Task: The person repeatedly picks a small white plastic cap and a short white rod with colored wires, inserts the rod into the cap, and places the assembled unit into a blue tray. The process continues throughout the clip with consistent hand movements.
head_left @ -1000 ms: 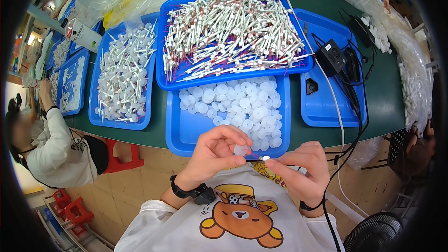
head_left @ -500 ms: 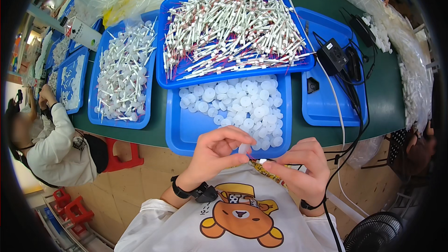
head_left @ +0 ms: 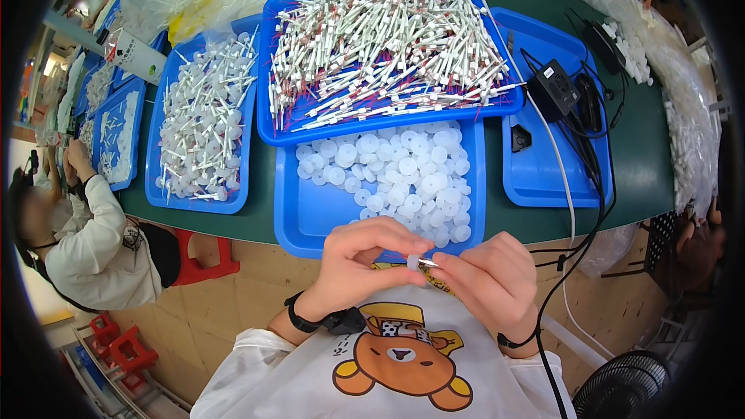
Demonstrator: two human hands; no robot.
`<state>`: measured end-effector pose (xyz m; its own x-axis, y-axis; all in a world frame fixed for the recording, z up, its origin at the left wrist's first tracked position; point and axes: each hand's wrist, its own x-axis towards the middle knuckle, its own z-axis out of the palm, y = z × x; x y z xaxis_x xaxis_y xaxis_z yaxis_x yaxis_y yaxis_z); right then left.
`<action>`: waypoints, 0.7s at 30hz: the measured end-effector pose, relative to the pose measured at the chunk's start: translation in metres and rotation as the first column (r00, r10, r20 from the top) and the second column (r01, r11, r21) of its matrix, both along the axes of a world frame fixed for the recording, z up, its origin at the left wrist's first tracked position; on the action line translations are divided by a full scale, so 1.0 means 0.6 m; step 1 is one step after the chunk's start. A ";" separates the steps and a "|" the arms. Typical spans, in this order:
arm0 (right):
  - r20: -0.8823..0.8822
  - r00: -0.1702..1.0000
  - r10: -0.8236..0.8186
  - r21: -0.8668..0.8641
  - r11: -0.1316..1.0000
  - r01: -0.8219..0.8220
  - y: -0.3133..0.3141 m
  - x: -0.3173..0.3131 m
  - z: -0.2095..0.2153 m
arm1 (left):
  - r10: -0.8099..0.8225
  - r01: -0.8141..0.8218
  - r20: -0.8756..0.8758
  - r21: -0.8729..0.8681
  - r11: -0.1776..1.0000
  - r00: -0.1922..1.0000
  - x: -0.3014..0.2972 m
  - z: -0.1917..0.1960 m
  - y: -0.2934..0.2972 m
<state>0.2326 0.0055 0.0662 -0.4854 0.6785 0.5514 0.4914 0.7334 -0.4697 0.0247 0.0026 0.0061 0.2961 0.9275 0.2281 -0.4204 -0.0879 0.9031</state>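
Observation:
My left hand (head_left: 365, 260) pinches a small white plastic cap (head_left: 414, 261) between thumb and fingers, close to my chest. My right hand (head_left: 489, 279) grips a thin metal-tipped tool (head_left: 429, 263) whose tip meets the cap. Both hands hover just below the near rim of a blue tray (head_left: 310, 217) that holds several white round caps (head_left: 403, 178). Behind it, a larger blue tray (head_left: 272, 124) is heaped with white stick parts (head_left: 380, 46) with red ends.
A third blue tray (head_left: 159, 186) at left holds white stems with discs. At right, a blue tray (head_left: 543, 178) carries a black power adapter (head_left: 552, 89) and cables. Clear bags of parts lie at the back. Another person (head_left: 77, 225) sits at left. A fan (head_left: 621, 388) stands at lower right.
My hands have drawn slightly closer together and the cap now sits against the tool tip; otherwise little has moved.

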 end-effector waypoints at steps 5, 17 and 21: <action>-0.112 0.991 -0.067 -0.189 0.981 0.045 -0.007 -0.008 -0.011 | 0.109 -0.098 -0.198 0.063 0.993 0.974 0.000 0.020 0.000; -0.370 0.878 -0.305 -0.751 0.654 -0.089 -0.028 -0.021 -0.015 | 0.012 -0.016 -0.050 -0.093 0.996 0.999 -0.007 0.007 -0.011; -0.369 0.859 -0.355 -0.744 0.667 -0.044 -0.032 -0.035 -0.014 | 0.028 -0.047 -0.197 -0.094 0.994 0.980 -0.011 0.018 -0.012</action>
<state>0.2116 -0.0139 0.0575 -0.1654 0.9860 -0.0185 0.1497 0.0066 -0.9887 0.0180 -0.0046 0.0169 0.2903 0.9538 0.0774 -0.2332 -0.0079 0.9724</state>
